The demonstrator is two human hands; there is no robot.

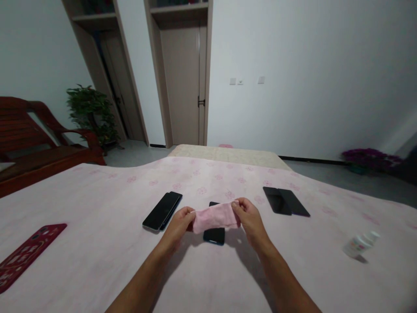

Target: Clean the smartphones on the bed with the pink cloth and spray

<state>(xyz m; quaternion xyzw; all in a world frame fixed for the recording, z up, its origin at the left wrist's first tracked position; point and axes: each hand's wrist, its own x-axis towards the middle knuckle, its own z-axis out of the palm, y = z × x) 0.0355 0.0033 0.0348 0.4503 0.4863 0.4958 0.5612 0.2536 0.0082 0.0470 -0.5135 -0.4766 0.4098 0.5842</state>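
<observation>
A folded pink cloth (pixel 215 217) is stretched between my two hands, just above the tabletop. My left hand (pixel 183 221) pinches its left end, and my right hand (pixel 246 214) pinches the right end. Beneath the cloth lies a dark smartphone (pixel 215 236), its middle covered from view. Left of my hands, a black-screened phone (pixel 160 212) rests partly on top of another one. To the right, two more dark phones (pixel 276 201) lie side by side, touching or slightly overlapping.
A white bottle (pixel 360 244) stands at the right on the pink flowered tablecloth (pixel 117 265). A red phone case or phone (pixel 28 256) lies at the left edge. Beyond the table are a wooden bench (pixel 42 139), a potted plant (pixel 91 111) and a door (pixel 180 82).
</observation>
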